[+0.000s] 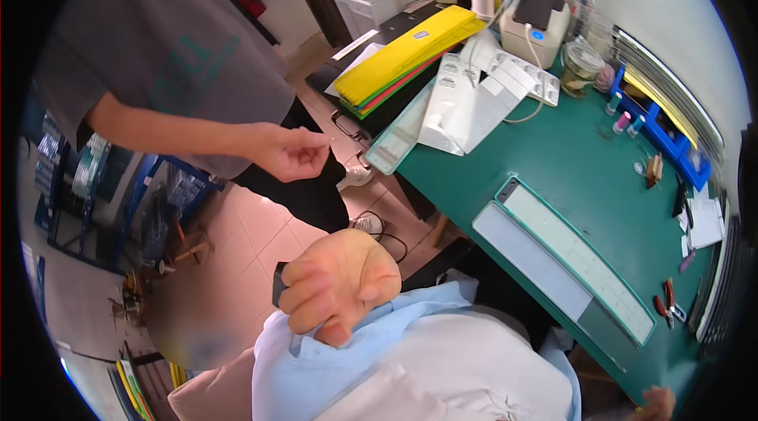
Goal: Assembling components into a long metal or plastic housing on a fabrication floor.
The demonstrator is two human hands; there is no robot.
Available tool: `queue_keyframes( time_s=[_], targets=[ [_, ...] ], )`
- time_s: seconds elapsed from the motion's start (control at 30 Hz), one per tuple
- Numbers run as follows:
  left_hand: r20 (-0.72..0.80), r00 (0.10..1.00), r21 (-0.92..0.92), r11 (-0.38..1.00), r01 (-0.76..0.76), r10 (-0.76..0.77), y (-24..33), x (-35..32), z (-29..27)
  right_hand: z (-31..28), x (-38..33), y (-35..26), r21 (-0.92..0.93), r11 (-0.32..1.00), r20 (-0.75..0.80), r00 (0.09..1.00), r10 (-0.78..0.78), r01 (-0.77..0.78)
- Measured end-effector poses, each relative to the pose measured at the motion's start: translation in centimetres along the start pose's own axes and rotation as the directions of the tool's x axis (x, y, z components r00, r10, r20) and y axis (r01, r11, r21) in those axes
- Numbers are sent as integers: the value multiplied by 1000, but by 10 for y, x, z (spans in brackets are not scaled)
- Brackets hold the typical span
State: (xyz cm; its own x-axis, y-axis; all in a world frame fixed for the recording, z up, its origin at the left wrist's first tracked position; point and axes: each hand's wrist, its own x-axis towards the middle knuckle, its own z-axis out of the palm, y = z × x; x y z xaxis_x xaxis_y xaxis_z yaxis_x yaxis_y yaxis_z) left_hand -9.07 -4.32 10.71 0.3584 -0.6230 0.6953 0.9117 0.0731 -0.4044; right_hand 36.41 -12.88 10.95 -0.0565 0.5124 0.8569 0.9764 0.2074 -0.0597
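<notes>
My left hand point(341, 285) is raised in front of my light-blue sleeve, palm side showing and fingers curled in. The edge of a small black object point(279, 283) shows behind the fingers; whether the hand holds it, I cannot tell. At the lower right, my right hand point(658, 404) is by the table edge, small, blurred and partly cut off, its fingers unclear. Nearest to it on the green table point(474, 204) lie a long green-rimmed tray point(580, 255) and a grey-white flat panel point(530, 259) alongside. Another person's hand point(292, 152) hovers beyond mine, fingertips pinched together.
Yellow folders point(410, 54), white packets point(466, 109) and a label printer point(534, 26) crowd the far end. Along the wall stand a glass jar point(581, 67), thread spools point(622, 122) and a blue rack point(667, 137). Red-handled pliers point(669, 302) lie at the right.
</notes>
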Motion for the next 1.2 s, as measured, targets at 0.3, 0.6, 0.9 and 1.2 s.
queue_keyframes(
  time_s=[0.3, 0.6, 0.9, 1.2],
  targets=[
    [955, 113, 228, 925, 304, -273, -80, 34, -37, 102, -3, -92, 630, 776, 276, 940, -200, -19],
    [987, -40, 158, 911, 381, -155, -93, 17, -34, 118, 0, -93, 698, 716, 202, 957, -209, 9],
    [996, -29, 89, 895, 436, -85, -92, 7, -32, 108, -6, -58, 657, 752, 225, 966, -125, -56],
    [986, 90, 92, 907, 411, -140, -88, -2, -35, 102, -7, -53, 569, 821, 219, 971, -96, -47]
  ],
)
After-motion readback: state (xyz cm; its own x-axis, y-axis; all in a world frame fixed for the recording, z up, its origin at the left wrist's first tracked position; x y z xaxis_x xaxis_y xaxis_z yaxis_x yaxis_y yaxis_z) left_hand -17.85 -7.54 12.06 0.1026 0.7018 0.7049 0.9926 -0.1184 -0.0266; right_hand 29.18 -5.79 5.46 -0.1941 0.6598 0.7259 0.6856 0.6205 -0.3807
